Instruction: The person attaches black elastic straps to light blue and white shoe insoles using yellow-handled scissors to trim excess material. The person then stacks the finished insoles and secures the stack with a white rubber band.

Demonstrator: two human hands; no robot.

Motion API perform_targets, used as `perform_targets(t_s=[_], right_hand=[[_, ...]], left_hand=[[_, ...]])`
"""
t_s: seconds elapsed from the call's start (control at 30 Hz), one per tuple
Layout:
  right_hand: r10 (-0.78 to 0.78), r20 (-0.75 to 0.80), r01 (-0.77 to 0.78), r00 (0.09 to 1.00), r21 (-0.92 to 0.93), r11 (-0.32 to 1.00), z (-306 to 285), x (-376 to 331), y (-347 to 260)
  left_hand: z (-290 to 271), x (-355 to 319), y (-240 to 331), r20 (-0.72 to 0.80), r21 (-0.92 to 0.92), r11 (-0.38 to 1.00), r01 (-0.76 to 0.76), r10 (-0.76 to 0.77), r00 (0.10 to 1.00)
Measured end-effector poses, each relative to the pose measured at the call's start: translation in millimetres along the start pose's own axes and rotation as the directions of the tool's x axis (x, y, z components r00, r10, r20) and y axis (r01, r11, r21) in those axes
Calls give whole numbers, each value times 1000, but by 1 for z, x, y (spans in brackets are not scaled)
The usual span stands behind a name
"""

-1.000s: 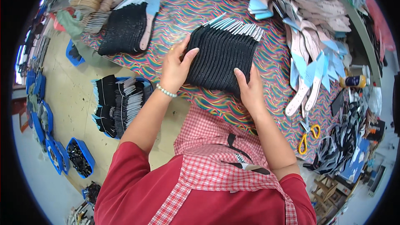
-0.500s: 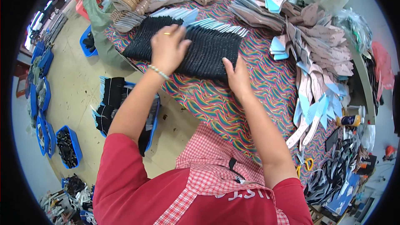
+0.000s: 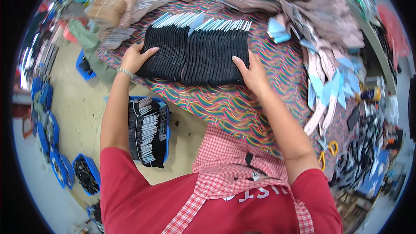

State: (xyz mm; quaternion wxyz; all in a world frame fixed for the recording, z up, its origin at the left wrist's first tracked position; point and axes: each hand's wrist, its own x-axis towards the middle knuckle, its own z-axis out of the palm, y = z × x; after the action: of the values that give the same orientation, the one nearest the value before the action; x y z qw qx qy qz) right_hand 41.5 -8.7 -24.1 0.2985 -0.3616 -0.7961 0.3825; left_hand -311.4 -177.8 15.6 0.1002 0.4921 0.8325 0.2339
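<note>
A long row of thin black-covered pieces [image 3: 193,56] is packed side by side on the patterned tablecloth [image 3: 242,104]. Pale blue and white tips stick out along its far edge. My left hand [image 3: 136,58] grips the left end of this row, thumb over the near face. At the other end my right hand [image 3: 255,71] presses in, its thumb on top and its fingers round the side. Between them the row is squeezed into one block, with a slight gap in the tips near its middle.
Loose pink and light blue shaped boards [image 3: 323,82] heap up at the right. Tan bundles [image 3: 112,11] lie at the back left. Yellow-handled scissors [image 3: 328,154] rest near the right edge. On the floor, a blue bin [image 3: 167,132] holds more black pieces, with further blue bins [image 3: 89,171] farther left.
My left hand has gone from the top of the row to its left end. The row now sits straighter, its tips more evenly lined up. My right hand stays at the right end.
</note>
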Motion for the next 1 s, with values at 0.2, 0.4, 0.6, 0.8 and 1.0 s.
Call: perform_targets(t_s=[0.2,0.4,0.6,0.8,1.0], right_hand=[[173,-253,-230,952,-215,949,-89,-147,17],[235,-252,-313,939,-335,889,-125,-177,29],[-4,-347,-102,938,-285,953,-180,-210,21],[209,-709,-453,673,-172,875,-296,-311,58],[565,-821,-390,-74,546,742,-279,-470,107]], left_hand=[[68,-78,110,-44,67,969,-237,241,970],[85,-88,137,26,94,960,-265,264,964],[79,-101,84,139,-249,964,-98,135,981],[75,-125,63,-86,-159,987,-37,23,996],[81,-117,103,-231,91,976,-199,215,949]])
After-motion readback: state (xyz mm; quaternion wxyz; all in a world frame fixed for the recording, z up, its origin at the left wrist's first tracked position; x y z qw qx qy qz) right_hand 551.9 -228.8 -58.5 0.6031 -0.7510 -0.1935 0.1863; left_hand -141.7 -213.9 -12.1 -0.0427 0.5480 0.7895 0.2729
